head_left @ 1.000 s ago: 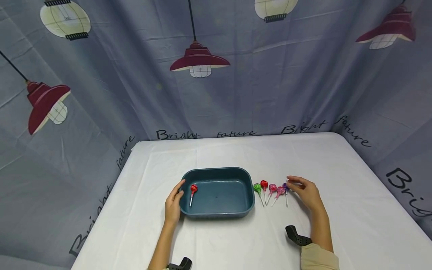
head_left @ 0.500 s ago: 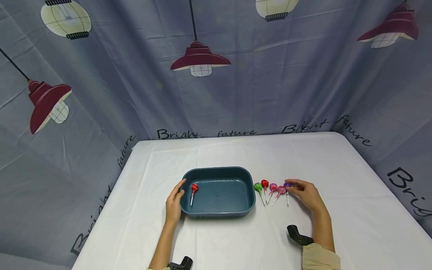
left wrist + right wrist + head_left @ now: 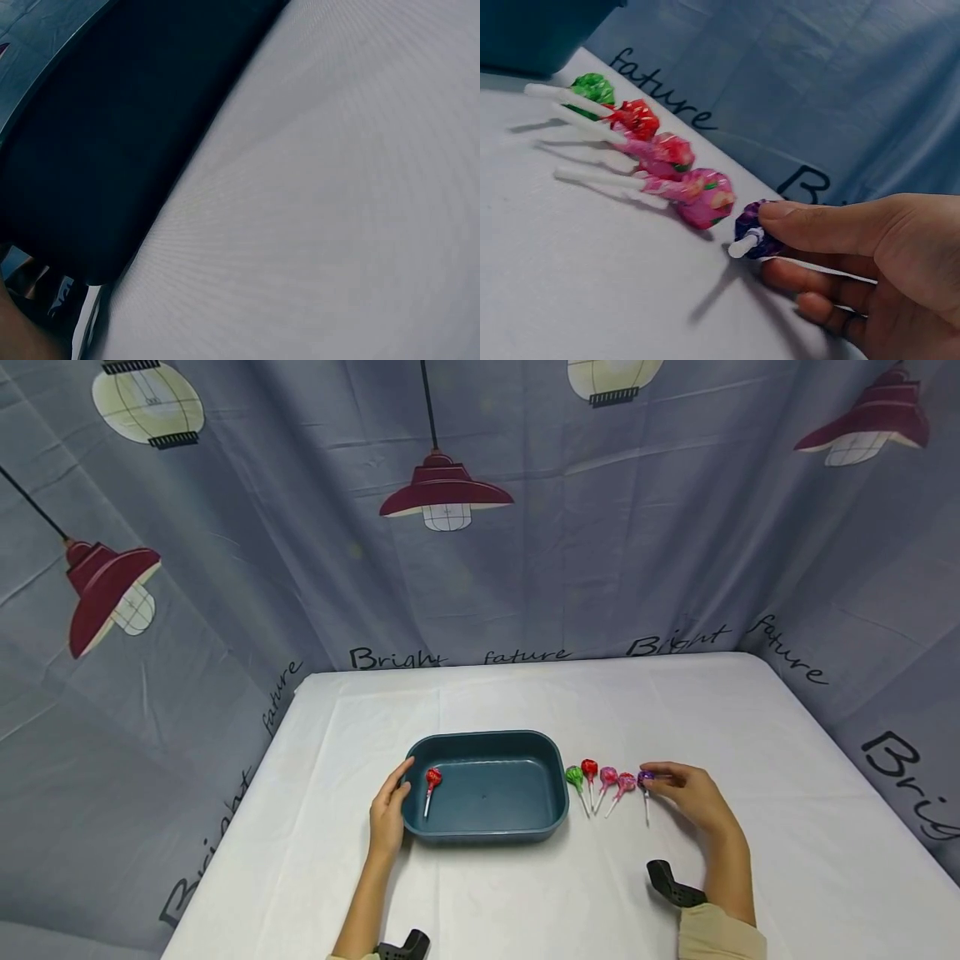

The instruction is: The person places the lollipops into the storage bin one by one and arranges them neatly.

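On my feed, the thumb and fingertips of the right hand [image 3: 692,795] pinch the purple lollipop [image 3: 750,220] by its wrapped head, stick free; I can't tell whether it clears the white tablecloth [image 3: 510,902]. In the last half second it has shifted slightly right, away from the nearest pink lollipop [image 3: 626,782], so I judge it singled out and under control. Beyond that gap, the other pink lollipop [image 3: 607,777], the red lollipop [image 3: 589,768] and the green lollipop [image 3: 574,776] lie in a row, the green just beside the teal tub [image 3: 495,814]. A second red lollipop [image 3: 433,777] lies inside, near the left wall. There I see the left hand [image 3: 386,818], fingers fairly straight against the tub, probably steadying it; whether its thumb hooks the rim, I can't tell.
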The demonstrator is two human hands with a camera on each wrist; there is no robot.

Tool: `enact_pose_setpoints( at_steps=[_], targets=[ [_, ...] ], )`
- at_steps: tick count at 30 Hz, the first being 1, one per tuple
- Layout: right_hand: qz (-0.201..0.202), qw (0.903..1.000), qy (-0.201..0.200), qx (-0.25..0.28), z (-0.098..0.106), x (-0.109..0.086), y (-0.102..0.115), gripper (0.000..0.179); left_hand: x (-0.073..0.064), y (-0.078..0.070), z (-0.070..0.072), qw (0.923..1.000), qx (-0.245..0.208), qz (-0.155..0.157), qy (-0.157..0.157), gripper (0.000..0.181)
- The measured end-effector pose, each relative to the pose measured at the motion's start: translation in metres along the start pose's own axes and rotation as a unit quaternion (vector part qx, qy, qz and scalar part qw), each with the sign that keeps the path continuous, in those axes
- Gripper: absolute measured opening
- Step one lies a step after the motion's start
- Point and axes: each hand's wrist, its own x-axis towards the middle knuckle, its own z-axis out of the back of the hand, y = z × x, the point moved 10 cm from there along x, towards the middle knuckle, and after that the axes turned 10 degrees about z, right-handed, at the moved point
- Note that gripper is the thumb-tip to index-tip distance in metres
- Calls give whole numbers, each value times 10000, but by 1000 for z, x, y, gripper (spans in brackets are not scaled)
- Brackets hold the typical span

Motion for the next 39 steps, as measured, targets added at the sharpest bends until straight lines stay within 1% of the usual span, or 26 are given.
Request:
enact_pose_setpoints(
  at_steps=[4,8,11,15,17,19,22,24,26,31,36,39],
  targets=[
    [-63,9998,83,195,5,-3,7,43,0,0,1,10000,45,-25,-34,35],
    [-53,9995,-1,303,10,-4,18,47,0,0,1,10000,80,-41,-41,35],
    [170,9993,-121,318,12,-3,27,48,0,0,1,9999,81,-60,-46,35],
    [707,9963,-338,364,9,6,27,45,1,-1,0,9999,75,-63,-51,35],
    [822,9949,-379,455,8,8,34,43,1,-1,0,9999,69,-59,-47,35],
    [1026,9907,-445,781,6,13,40,37,2,-1,0,9999,75,-54,-50,35],
    [946,9910,-408,858,4,15,68,36,2,0,0,10000,51,-31,-43,35],
    [1006,9903,-441,852,1,19,84,36,2,0,1,10000,20,-19,-29,35],
    [949,9928,-364,639,-1,22,107,40,2,0,1,10000,-12,-11,-4,35],
    [1271,9862,-307,1014,-11,37,140,37,2,0,0,10000,25,14,19,36],
    [1701,9768,-51,1298,-35,49,174,32,2,0,0,10000,-9,19,21,36],
    [1861,9731,127,1354,-48,52,201,29,2,1,0,10000,2,71,17,36]
  ],
)
